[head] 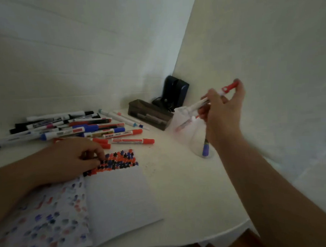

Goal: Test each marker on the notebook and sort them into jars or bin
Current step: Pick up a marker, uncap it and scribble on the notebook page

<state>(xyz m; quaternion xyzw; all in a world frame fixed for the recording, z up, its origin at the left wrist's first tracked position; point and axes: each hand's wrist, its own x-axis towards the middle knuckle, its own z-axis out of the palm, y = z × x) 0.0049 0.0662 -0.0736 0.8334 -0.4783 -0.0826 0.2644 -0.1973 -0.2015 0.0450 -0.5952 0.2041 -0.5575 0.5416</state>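
While the right hand [223, 109] is up in the air, its fingers pinch a red marker [216, 96] with a white body and a red cap. The marker is tilted, and its low end is right above a clear jar [184, 122] by the wall. Another clear jar [200, 140] stands just in front, with a blue marker [205, 149] inside. The left hand [70, 161] rests on the open notebook [115, 196], fingers curled loosely at the top of the page, holding nothing. Red, blue and black marks [119, 160] sit just beside those fingers. A pile of markers [74, 127] lies on the white table [189, 187] behind the left hand, well apart from the right hand.
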